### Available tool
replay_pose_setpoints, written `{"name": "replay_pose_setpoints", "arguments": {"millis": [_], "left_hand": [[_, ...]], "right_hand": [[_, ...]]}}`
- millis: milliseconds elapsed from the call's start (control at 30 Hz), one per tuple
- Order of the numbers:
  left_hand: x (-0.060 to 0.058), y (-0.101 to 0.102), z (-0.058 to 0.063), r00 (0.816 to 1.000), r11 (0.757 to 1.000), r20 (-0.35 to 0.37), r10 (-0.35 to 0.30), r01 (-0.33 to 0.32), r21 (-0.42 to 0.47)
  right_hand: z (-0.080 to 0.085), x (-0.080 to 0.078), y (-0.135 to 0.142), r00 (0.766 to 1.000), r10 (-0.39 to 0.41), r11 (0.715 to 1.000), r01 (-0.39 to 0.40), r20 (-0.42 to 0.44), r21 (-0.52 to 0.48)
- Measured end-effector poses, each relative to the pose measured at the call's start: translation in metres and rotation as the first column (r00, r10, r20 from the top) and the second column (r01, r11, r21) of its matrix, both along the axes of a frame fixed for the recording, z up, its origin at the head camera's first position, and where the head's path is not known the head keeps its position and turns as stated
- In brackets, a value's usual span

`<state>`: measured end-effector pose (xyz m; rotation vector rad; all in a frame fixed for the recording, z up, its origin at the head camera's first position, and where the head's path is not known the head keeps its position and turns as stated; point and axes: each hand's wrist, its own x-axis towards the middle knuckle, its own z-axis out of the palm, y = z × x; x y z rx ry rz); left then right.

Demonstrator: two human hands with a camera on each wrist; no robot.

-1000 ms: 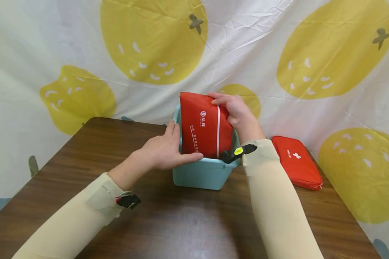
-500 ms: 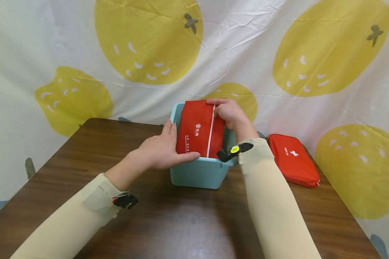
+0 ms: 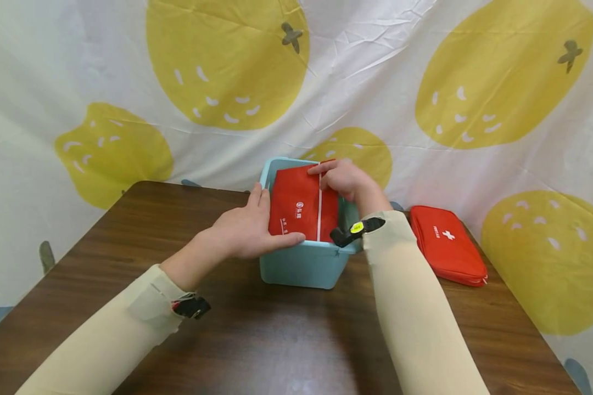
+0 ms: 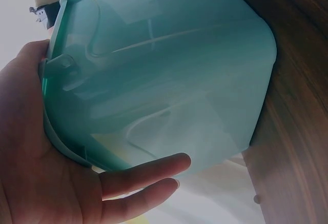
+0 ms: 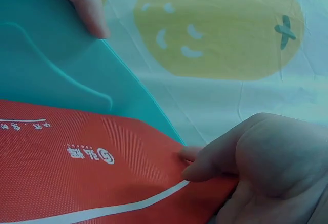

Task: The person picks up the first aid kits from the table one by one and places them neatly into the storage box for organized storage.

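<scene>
Red pouch (image 3: 296, 189) sits in the light blue bin (image 3: 301, 266), tilted, its lower end hidden behind the bin's near wall and its upper edge close to the bin's far rim. The right hand (image 3: 348, 181), over the bin's far right part, pinches the pouch's upper edge between thumb and fingers, beside the white stripe. The left hand (image 3: 242, 230) is spread at the bin's near left corner, thumb lying along the near rim and straight fingers along the outside of the left wall. White printing marks the pouch's face, turned toward the bin's near side. A black strap (image 3: 370, 226) crosses the right wrist, near the bin's right rim. Right of the bin and apart from it, a red first-aid case (image 3: 447, 244) with a white cross lies flat. Beneath the bin is the brown bench (image 3: 237, 345); behind the bin hangs a lemon-print cloth (image 3: 361, 82).
</scene>
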<state>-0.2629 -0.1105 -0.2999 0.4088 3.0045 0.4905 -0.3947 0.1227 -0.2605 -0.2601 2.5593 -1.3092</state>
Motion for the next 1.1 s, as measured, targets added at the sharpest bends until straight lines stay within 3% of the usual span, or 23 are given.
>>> {"name": "replay_pose_setpoints", "arguments": {"millis": [333, 567, 667, 867, 1100], "left_hand": [[-0.001, 0.001, -0.001, 1.000, 1.000, 0.006, 0.005, -0.006, 0.006], [-0.001, 0.000, -0.001, 1.000, 1.000, 0.007, 0.004, -0.004, 0.003], [-0.002, 0.000, -0.001, 1.000, 1.000, 0.004, 0.001, -0.001, 0.006], [-0.002, 0.001, -0.004, 1.000, 1.000, -0.002, -0.007, 0.007, 0.013], [-0.002, -0.001, -0.002, 1.000, 1.000, -0.001, 0.000, 0.000, 0.007]], "right_hand": [[-0.002, -0.002, 0.000, 1.000, 0.012, 0.999, -0.011, -0.020, 0.045], [-0.003, -0.004, 0.001, 0.995, 0.080, 0.990, -0.073, -0.051, 0.117], [-0.001, -0.003, 0.000, 0.995, 0.054, 0.993, -0.044, -0.081, 0.111], [0.007, 0.000, 0.000, 0.986, -0.032, 0.996, 0.045, -0.166, 0.074], [0.030, 0.012, -0.002, 0.966, 0.024, 0.997, -0.002, -0.258, 0.083]]}}
